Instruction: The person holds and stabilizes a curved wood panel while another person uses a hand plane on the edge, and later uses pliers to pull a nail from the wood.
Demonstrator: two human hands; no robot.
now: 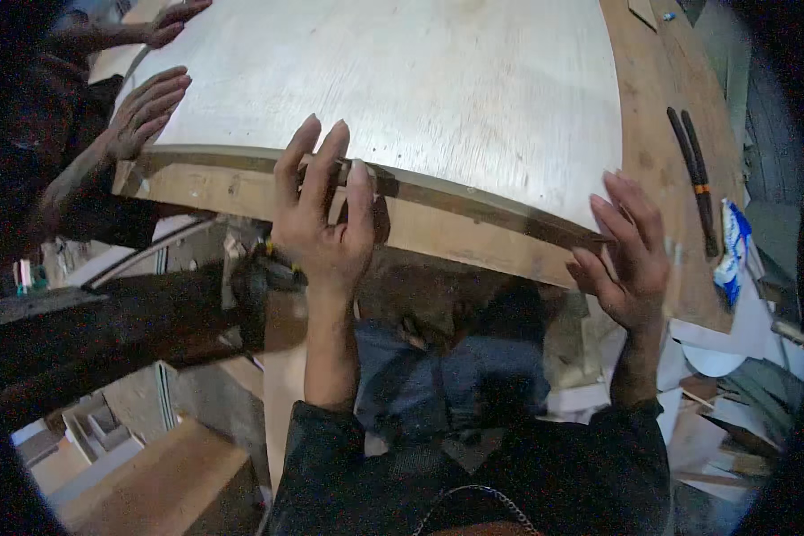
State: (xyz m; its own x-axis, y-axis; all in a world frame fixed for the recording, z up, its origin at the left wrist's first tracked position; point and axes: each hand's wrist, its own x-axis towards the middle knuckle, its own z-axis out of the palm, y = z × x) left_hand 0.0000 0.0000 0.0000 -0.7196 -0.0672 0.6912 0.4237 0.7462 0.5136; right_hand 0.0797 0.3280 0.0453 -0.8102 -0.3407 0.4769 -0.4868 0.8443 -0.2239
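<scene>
A large white-faced wooden board (402,89) lies on a wooden workbench (661,161), with a shadowed seam along its near edge. My left hand (330,210) is at the middle of that edge, its fingers stretched and apart over the board's rim. At the board's near right corner is my right hand (632,255), fingers lightly bent and spread, with the thumb lower, by the bench's front edge. Another person's hand (152,112) rests flat on the board's left end. That person's other hand (174,22) is farther back.
On the bench's right side lie a long dark two-handled tool (695,179) with an orange band and a blue and white plastic packet (732,250). Offcuts and scraps (732,429) cover the floor at lower right. A wooden box (161,482) stands at lower left, near a dark beam (107,344).
</scene>
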